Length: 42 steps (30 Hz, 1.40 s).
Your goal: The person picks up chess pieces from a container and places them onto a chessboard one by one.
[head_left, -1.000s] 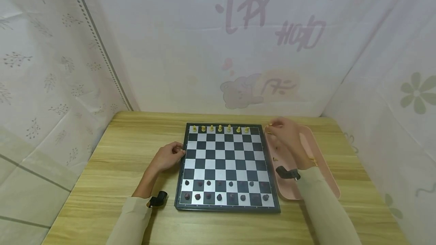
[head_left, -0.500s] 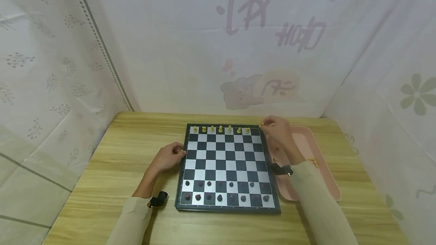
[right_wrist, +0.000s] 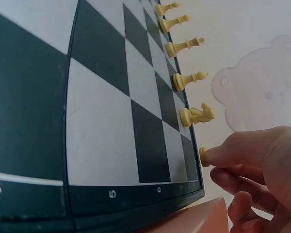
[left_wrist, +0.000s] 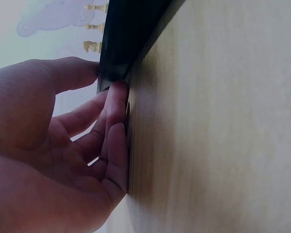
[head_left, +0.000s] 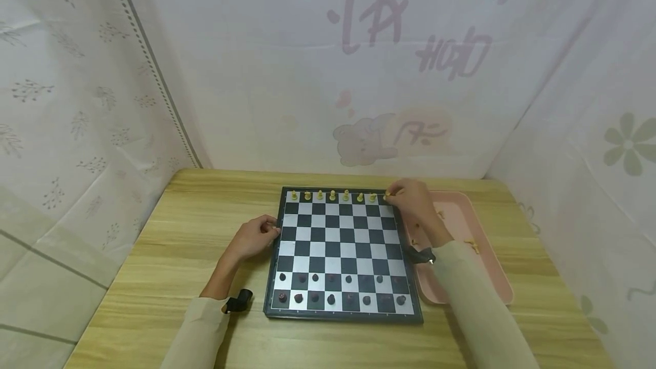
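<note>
A black-and-white chessboard (head_left: 332, 234) lies on the wooden table. My left hand (head_left: 253, 237) holds its left edge, thumb on the rim and index finger against the side in the left wrist view. My right hand (head_left: 414, 201) pinches a yellow chess piece (right_wrist: 203, 157) at the far right corner square; thumb and fingers hide all but its base, so its kind cannot be told. Beside it stands a yellow knight (right_wrist: 196, 115), in a row of several yellow pieces along the far edge. Two rows of dark chess pieces (head_left: 282, 298) stand along the near side.
A pink tray (head_left: 456, 218) sits against the board's right side, partly under my right forearm. Several loose yellow pieces (head_left: 472, 245) lie in it. Printed cloth (head_left: 287, 73) hangs behind the table and at both sides.
My right hand has moved left from above the tray to the board's far right corner, carrying the yellow chess piece. My left hand has stayed on the board's left edge.
</note>
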Available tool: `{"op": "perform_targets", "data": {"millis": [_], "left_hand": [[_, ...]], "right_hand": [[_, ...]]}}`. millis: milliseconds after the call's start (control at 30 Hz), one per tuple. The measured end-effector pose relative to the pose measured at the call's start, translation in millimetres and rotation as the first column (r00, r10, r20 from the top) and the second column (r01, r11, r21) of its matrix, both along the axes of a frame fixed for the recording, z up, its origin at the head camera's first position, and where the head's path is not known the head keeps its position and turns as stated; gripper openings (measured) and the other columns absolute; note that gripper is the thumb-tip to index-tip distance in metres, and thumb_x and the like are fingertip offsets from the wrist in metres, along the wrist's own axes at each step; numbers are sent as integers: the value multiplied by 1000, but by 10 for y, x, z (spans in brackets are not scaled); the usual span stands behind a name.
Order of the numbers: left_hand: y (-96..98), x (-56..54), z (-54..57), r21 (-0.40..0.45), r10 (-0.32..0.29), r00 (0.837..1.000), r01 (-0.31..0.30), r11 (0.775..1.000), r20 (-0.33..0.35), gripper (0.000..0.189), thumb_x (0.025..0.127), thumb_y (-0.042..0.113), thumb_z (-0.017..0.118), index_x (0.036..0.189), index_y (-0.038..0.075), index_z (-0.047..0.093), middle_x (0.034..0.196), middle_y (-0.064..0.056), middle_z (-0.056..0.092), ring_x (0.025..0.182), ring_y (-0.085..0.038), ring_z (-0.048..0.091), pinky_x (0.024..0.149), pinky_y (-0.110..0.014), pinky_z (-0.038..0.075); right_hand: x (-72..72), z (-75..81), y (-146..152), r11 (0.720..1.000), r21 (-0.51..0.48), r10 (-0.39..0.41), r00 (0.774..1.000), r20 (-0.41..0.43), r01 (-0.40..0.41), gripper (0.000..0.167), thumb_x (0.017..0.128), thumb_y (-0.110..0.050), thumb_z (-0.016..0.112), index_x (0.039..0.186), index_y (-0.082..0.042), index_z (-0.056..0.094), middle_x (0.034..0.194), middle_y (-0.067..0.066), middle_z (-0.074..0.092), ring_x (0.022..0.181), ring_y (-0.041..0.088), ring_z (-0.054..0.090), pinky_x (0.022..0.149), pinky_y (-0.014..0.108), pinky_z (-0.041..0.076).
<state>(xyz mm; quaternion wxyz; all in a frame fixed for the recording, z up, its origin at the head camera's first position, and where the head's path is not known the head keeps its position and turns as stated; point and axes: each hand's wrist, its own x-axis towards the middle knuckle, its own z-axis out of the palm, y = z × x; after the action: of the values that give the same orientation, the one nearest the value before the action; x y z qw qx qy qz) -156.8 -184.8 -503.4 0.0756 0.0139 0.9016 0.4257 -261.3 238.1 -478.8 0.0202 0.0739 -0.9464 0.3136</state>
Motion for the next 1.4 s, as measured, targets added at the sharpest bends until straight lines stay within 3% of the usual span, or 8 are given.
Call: {"op": "perform_targets", "data": {"millis": [367, 600, 767, 867, 933, 1033, 1233, 1400], "left_hand": [[28, -6, 5, 1, -3, 1000, 3, 1000, -6, 35, 105, 19, 70, 131, -5, 70, 95, -5, 73, 82, -19, 63, 71, -33, 48], [29, -14, 5, -9, -6, 1000, 6, 1000, -7, 36, 106, 19, 70, 132, -5, 70, 97, -5, 73, 84, -20, 63, 72, -34, 48], [23, -7, 21, -18, 1, 1000, -1, 1000, 0, 36, 106, 20, 70, 132, -4, 70, 98, -6, 72, 86, -22, 63, 75, -35, 48], [24, 1, 19, -20, 8, 1000, -7, 1000, 5, 36, 106, 20, 69, 132, -4, 70, 98, -7, 72, 85, -22, 63, 74, -35, 48], [22, 4, 8, -19, 8, 1000, -8, 1000, 6, 36, 106, 20, 69, 132, -4, 70, 98, -7, 72, 85, -22, 63, 73, -35, 48], [11, 11, -14, -18, 8, 1000, -8, 1000, 4, 36, 106, 20, 70, 132, -5, 70, 98, -6, 72, 84, -21, 63, 72, -35, 48], [-2, 17, -31, -16, 3, 1000, -3, 1000, -4, 36, 106, 21, 70, 132, -4, 70, 98, -5, 73, 84, -21, 63, 70, -35, 48], [8, 17, -18, -12, 1, 1000, -1, 1000, 1, 35, 106, 21, 70, 131, -4, 70, 98, -5, 73, 84, -21, 63, 71, -35, 48]], "right_hand": [[-10, -49, 1, 999, 45, -2, 1000, 9, 2, 16, 94, -16, 81, 103, -3, 83, 107, 15, 80, 99, 36, 71, 86, 53, 57], [-36, -91, 132, 998, -63, -20, 998, 66, 24, 30, 98, -18, 80, 125, -5, 77, 127, 18, 74, 117, 40, 70, 97, 56, 57], [81, 5, 315, 990, -141, -14, 1000, 19, 17, 33, 101, -17, 76, 131, -5, 73, 134, 19, 73, 125, 43, 69, 101, 58, 55], [188, 81, 429, 991, -126, -33, 999, -2, 33, 35, 104, -31, 77, 130, -7, 73, 129, 18, 74, 120, 41, 70, 98, 56, 55], [266, 117, 513, 996, -63, -66, 998, 2, 66, 44, 104, -49, 75, 129, -13, 74, 125, 13, 75, 117, 37, 70, 95, 56, 54], [347, 127, 638, 996, 23, -81, 997, -17, 81, 48, 104, -58, 70, 129, -16, 74, 124, 12, 76, 114, 36, 69, 94, 58, 53], [435, 73, 822, 1000, -13, 0, 992, -124, -1, 22, 101, -13, 75, 118, 1, 79, 113, 21, 78, 103, 42, 71, 86, 54, 56], [509, 47, 896, 994, -47, 88, 970, -226, -101, 11, 89, 3, 79, 100, 2, 82, 95, 16, 80, 91, 38, 74, 74, 39, 58]]}}
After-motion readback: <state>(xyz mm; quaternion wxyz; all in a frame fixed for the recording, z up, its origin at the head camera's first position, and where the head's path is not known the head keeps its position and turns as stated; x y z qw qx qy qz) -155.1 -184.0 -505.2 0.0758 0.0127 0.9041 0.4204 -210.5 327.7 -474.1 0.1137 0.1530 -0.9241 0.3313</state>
